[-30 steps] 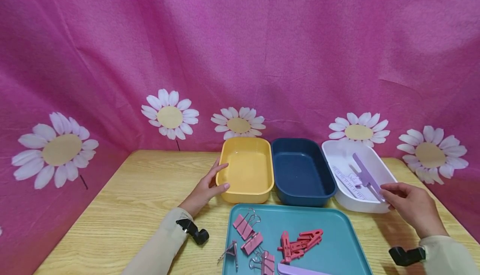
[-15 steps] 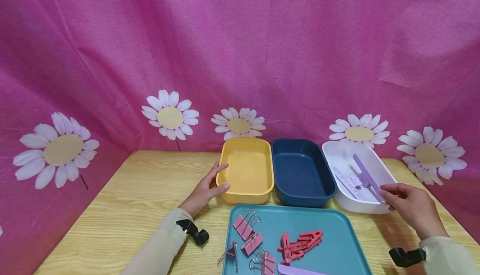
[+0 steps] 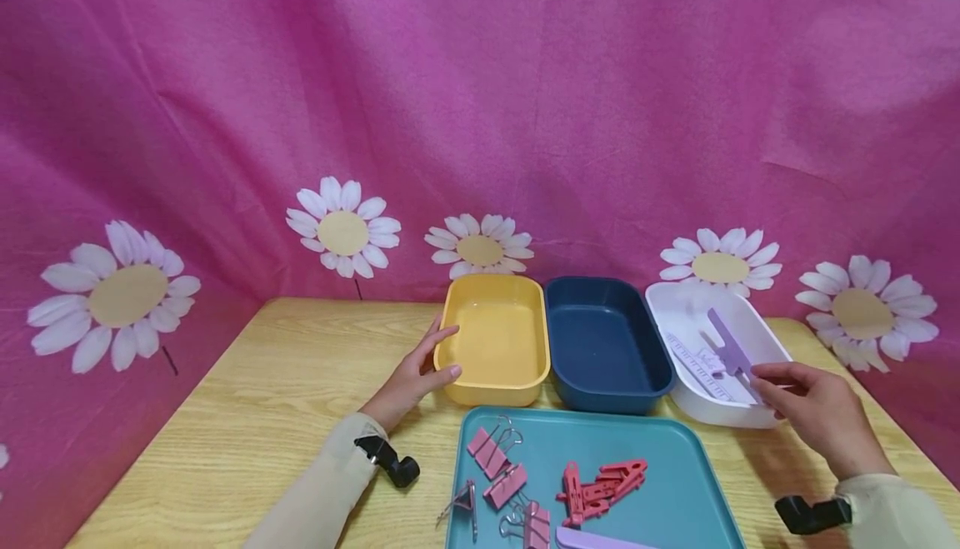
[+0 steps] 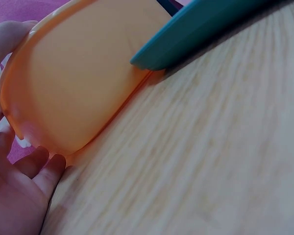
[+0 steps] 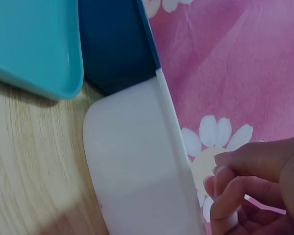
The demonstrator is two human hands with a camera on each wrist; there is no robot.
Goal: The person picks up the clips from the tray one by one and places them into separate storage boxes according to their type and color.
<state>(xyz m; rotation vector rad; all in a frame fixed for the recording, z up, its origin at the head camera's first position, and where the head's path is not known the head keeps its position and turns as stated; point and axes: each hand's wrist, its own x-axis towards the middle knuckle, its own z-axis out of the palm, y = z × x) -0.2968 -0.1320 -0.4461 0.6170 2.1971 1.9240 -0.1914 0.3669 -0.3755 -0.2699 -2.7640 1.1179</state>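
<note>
My left hand (image 3: 411,378) grips the left near corner of a yellow plastic bin (image 3: 491,389), its fingertips over the rim and the others against the outer wall in the left wrist view. At the white bin (image 3: 723,414), my right hand (image 3: 813,411) hovers by the near right corner. In the right wrist view its fingers hang loosely bent, with nothing seen between them. Inside the white bin lie a lilac ruler with markings (image 3: 697,367) and a lilac T-shaped piece (image 3: 726,336), whose near end my right fingers partly cover.
A dark blue bin (image 3: 607,399) stands between the other two. In front lies a teal tray (image 3: 667,524) with several pink binder clips (image 3: 504,486), red clothespins (image 3: 600,491) and a lilac strip (image 3: 600,539). A daisy-patterned pink cloth (image 3: 480,116) hangs behind the wooden table (image 3: 247,416).
My right hand has shifted slightly left over the white bin's near corner. The left hand stays on the yellow bin. The bins and the things on the tray stay in place.
</note>
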